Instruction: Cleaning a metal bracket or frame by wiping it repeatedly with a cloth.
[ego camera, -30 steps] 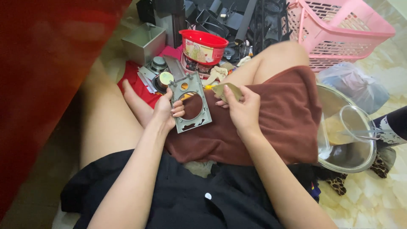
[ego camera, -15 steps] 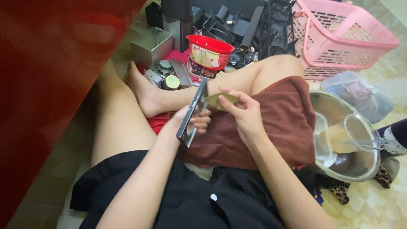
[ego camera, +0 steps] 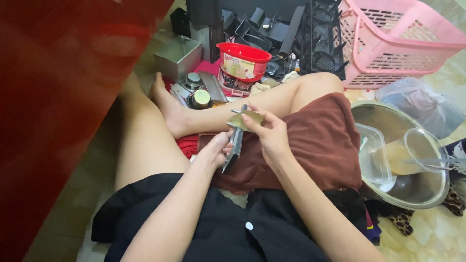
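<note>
My left hand [ego camera: 215, 150] grips a flat grey metal plate [ego camera: 236, 140], turned edge-on and standing nearly upright over my lap. My right hand [ego camera: 270, 136] presses a small olive-green scrub pad [ego camera: 247, 119] against the plate's upper end. Both hands work above a brown cloth [ego camera: 310, 140] draped over my right thigh. My legs are crossed on the floor, left foot [ego camera: 167, 104] pointing toward the clutter ahead.
A red tub [ego camera: 242, 60] and small metal parts and jars [ego camera: 199, 94] lie past my foot. A metal box [ego camera: 177, 56] stands at the far left, a pink basket [ego camera: 398, 39] at the far right. A steel basin [ego camera: 417, 189] with clear containers sits at right. A red surface [ego camera: 58, 97] fills the left.
The plate, held flat and showing its round hole a second ago, has been turned on edge. My right hand with the pad has moved onto its top end.
</note>
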